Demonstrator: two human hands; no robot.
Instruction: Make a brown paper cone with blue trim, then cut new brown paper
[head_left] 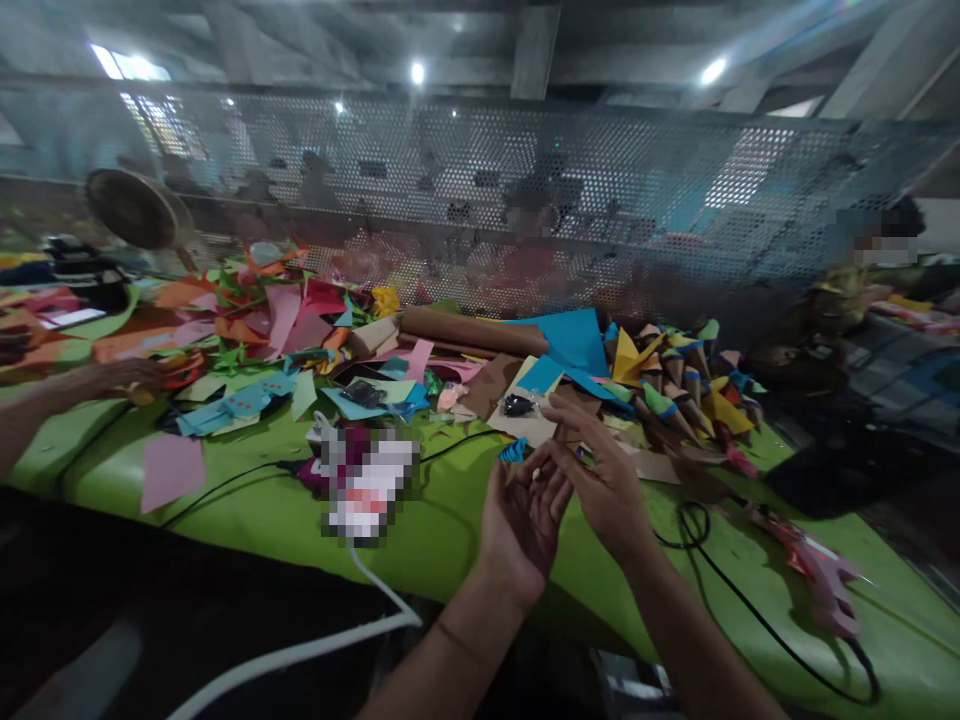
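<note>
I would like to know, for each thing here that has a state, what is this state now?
Left hand: palm up, fingers curled.
Right hand: fingers bent toward the left hand.
Blue ridged piece: near the left thumb; held or not, cannot tell.
Pink glue gun: lying down, cord attached.
Brown paper roll: rolled up, lying down.
Pink sheet: unfolded, lying flat.
Paper cones: heaped together.
Fan: spinning or still, cannot tell.
Ceiling lamp: lit.

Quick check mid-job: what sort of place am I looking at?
Probably a paper-craft workshop: loose pieces of coloured paper and a cluster of brown cones with coloured tips lie on a bright green tabletop, with a pink glue gun toward the right.
</note>
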